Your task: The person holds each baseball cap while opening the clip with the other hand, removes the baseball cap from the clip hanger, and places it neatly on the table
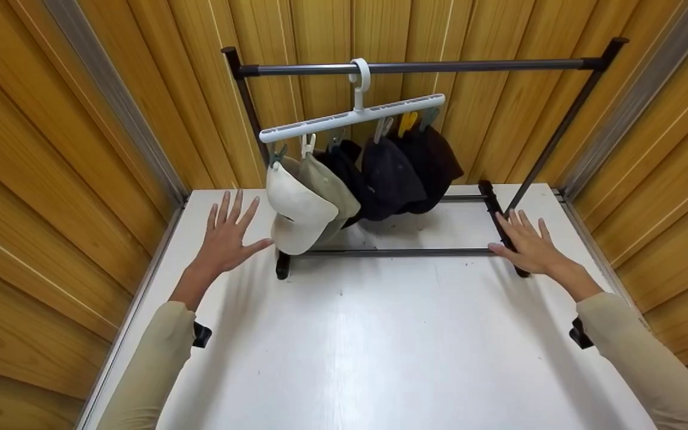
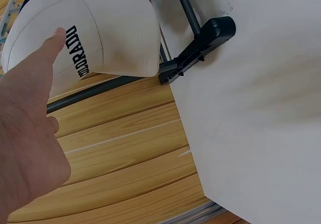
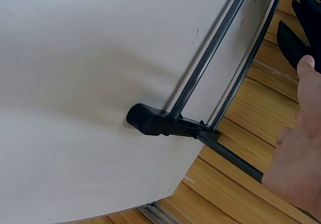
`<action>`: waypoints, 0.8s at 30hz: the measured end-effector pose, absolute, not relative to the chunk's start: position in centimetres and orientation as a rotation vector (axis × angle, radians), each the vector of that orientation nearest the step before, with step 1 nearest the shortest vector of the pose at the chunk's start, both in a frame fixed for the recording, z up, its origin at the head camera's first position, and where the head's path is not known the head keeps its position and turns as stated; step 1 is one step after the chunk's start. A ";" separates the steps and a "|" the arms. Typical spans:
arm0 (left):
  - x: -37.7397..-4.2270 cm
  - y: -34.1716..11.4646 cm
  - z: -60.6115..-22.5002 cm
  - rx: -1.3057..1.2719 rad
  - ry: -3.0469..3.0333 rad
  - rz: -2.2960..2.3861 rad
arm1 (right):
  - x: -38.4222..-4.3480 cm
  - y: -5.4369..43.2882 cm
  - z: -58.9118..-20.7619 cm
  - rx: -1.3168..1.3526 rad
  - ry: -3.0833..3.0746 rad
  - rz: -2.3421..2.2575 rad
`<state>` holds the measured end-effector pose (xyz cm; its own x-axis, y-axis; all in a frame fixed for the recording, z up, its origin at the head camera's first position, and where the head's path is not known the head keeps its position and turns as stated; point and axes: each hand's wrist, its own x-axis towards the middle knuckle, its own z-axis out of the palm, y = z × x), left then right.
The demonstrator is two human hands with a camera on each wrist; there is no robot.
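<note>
In the head view my left hand [image 1: 224, 236] is held out with fingers spread, just left of a white cap [image 1: 299, 206] and holding nothing. Dark lettering shows on that cap's front in the left wrist view, where my thumb overlaps it. My right hand [image 1: 532, 248] is also spread and bare, over the right foot [image 1: 493, 206] of a black rack. From the rack's top bar [image 1: 469, 67] hangs a white clip hanger [image 1: 350, 119], tilted. Behind the white cap, pegs hold a beige cap [image 1: 335, 188] and several dark caps [image 1: 392, 179] in a row.
The rack stands on a white table [image 1: 344, 346] near its far edge. Wood-patterned walls [image 1: 45, 179] close in the back and both sides, with grey metal strips at the corners. A lower bar [image 1: 392, 252] joins the rack's feet.
</note>
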<state>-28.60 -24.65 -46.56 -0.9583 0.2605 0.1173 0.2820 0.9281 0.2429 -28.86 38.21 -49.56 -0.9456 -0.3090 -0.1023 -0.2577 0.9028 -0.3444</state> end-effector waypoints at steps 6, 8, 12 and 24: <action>-28.2 -24.9 -45.9 -0.408 -3.006 -0.399 | -29.0 36.8 -48.7 -0.456 2.914 -0.490; -28.1 -25.0 -45.5 -0.404 -2.988 -0.392 | -29.3 36.2 -48.1 -0.463 2.914 -0.482; -28.0 -24.9 -44.5 -0.399 -2.962 -0.410 | -29.7 35.2 -46.9 -0.494 2.930 -0.473; -28.5 -22.7 -41.8 -0.400 -2.938 -0.621 | -27.2 36.3 -46.9 -0.539 2.973 -0.550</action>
<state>-28.49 -22.69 -41.84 -0.9589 0.2324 0.1629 0.2784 0.8813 0.3817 -27.23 36.30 -46.88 -0.9360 -0.3520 -0.0048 -0.3270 0.8743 -0.3587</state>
